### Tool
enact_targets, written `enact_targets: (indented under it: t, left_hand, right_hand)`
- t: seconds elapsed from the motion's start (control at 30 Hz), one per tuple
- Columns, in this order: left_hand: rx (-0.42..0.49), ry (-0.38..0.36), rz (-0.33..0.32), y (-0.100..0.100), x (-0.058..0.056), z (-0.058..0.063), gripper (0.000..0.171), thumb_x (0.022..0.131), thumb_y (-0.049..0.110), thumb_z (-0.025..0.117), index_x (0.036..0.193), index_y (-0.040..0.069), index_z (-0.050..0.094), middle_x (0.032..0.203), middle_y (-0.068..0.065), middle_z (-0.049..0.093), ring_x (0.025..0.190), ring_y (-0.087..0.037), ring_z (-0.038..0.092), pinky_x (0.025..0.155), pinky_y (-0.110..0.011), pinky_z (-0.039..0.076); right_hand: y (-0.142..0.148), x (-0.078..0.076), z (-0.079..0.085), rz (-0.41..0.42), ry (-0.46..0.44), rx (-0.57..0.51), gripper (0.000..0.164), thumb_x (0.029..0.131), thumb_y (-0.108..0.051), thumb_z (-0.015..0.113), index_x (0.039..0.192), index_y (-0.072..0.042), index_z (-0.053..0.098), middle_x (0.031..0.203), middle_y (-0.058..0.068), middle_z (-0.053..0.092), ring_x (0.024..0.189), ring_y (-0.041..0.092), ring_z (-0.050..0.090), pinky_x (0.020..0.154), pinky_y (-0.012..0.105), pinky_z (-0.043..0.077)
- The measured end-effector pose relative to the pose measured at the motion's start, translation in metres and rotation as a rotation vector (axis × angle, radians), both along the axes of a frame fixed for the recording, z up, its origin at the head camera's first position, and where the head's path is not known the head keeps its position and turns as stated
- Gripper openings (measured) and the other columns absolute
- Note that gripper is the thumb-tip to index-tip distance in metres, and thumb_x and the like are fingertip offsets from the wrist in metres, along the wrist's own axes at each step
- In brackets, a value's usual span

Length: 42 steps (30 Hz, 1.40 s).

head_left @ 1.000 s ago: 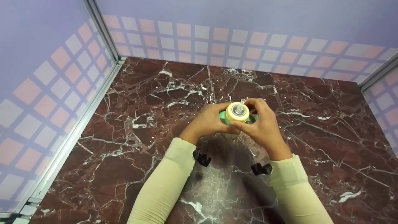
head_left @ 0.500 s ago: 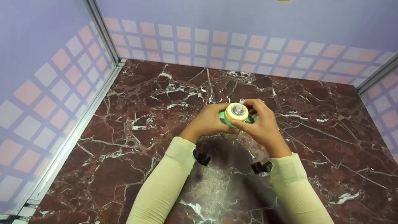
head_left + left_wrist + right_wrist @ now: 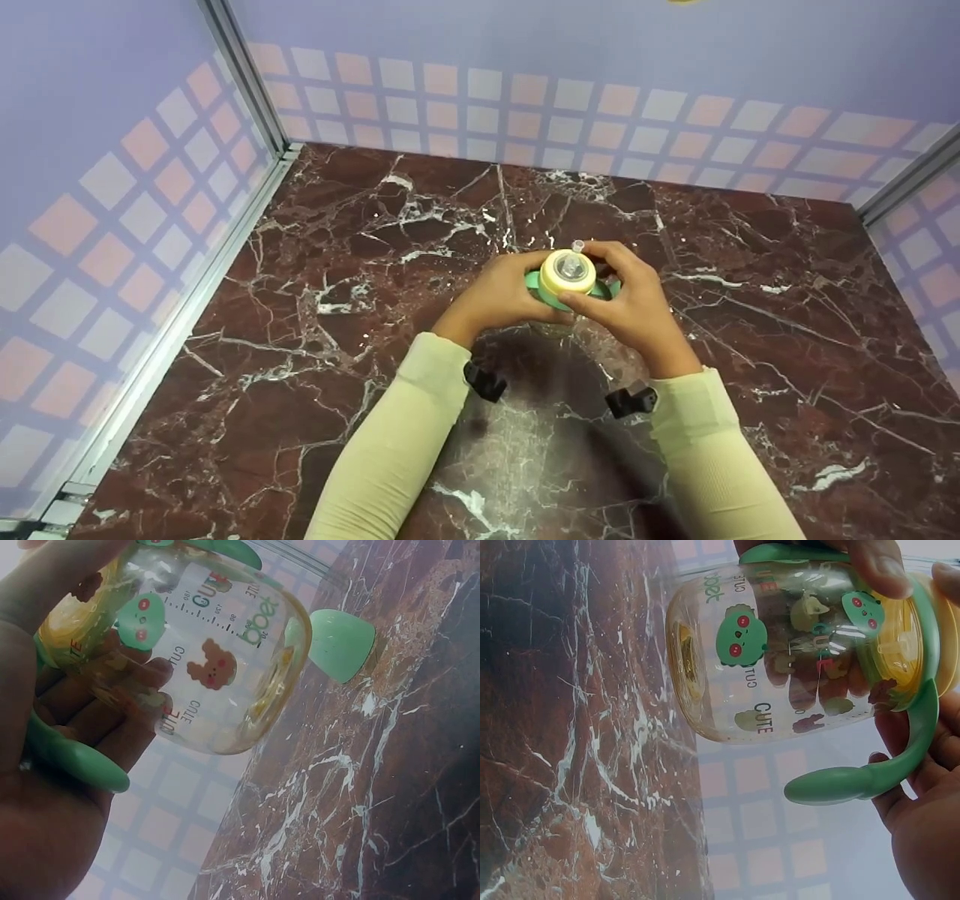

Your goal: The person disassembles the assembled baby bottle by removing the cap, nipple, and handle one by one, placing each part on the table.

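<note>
Both hands hold a clear straw cup [image 3: 780, 701] printed with cartoon faces and the word CUTE. My left hand [image 3: 501, 292] grips the cup from the left, its fingers lying behind the clear body in the left wrist view. My right hand [image 3: 634, 307] pinches the yellow collar [image 3: 568, 285] between thumb and fingers. A clear spout [image 3: 577, 246] sticks up past the collar's far edge. Below the collar is a green ring with two curved handles; one handle [image 3: 855, 784] hangs down in the right wrist view. The cup's base is mostly hidden from the head view.
A green dome-shaped cap [image 3: 341, 645] rests on the dark red marbled surface [image 3: 360, 442] beyond the cup. Walls with pink and white squares [image 3: 435, 112] enclose the surface at the back and sides. A yellow edge [image 3: 682, 1] shows at the top of the head view.
The cup and both hands have shifted very slightly left, still in the same grasp. The head view has tilted a little, bringing in a yellow edge at the top.
</note>
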<state>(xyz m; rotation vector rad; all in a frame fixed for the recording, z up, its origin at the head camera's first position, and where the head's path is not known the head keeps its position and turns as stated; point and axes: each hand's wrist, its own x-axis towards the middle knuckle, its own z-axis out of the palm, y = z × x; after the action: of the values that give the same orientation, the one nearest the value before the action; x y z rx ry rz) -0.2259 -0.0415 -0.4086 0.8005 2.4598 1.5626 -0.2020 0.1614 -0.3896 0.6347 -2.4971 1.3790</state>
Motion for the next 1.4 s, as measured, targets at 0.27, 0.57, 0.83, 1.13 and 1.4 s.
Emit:
enact_targets:
  t: [0.27,0.57,0.83,1.13,1.4]
  left_hand:
    - [0.015,-0.011,-0.012,-0.001,0.001,-0.001,0.08,0.06,0.047,0.09,0.132,0.03,0.059,0.117,0.014,0.066,0.102,-0.005,0.062,0.093,-0.029,0.05]
    - [0.016,-0.021,-0.007,-0.002,0.001,-0.002,0.08,0.059,0.047,0.09,0.131,0.029,0.059,0.115,0.013,0.066,0.1,-0.007,0.061,0.092,-0.03,0.05]
    - [0.026,-0.017,-0.033,-0.001,0.002,-0.002,0.078,0.06,0.047,0.09,0.13,0.029,0.06,0.113,0.013,0.067,0.1,-0.007,0.062,0.092,-0.03,0.05]
    - [0.01,-0.013,-0.042,-0.002,0.003,-0.004,0.076,0.064,0.049,0.087,0.132,0.03,0.058,0.117,0.013,0.065,0.102,-0.007,0.061,0.093,-0.03,0.05]
    - [0.023,-0.03,-0.042,-0.003,0.004,-0.005,0.074,0.064,0.049,0.087,0.13,0.031,0.059,0.116,0.014,0.065,0.102,-0.007,0.061,0.093,-0.031,0.05]
  right_hand:
    - [-0.001,0.002,0.0,0.0,0.007,0.007,0.063,0.071,-0.024,0.087,0.127,-0.008,0.061,0.113,0.002,0.065,0.093,0.015,0.057,0.082,0.029,0.047]
    - [-0.006,0.002,0.001,-0.08,0.052,0.014,0.067,0.062,-0.033,0.092,0.114,-0.009,0.06,0.105,0.001,0.062,0.095,0.011,0.055,0.083,0.031,0.046]
    - [-0.009,0.006,0.005,-0.128,0.086,0.067,0.065,0.059,-0.038,0.092,0.106,-0.008,0.058,0.1,0.003,0.061,0.092,0.013,0.055,0.081,0.034,0.047]
    - [-0.01,0.008,0.004,-0.116,0.092,0.082,0.058,0.066,-0.037,0.089,0.107,-0.009,0.059,0.101,0.003,0.063,0.093,0.014,0.057,0.082,0.04,0.049]
    - [-0.009,0.008,0.003,-0.1,0.097,0.092,0.053,0.069,-0.033,0.088,0.108,-0.008,0.062,0.1,0.003,0.064,0.091,0.013,0.058,0.078,0.034,0.048]
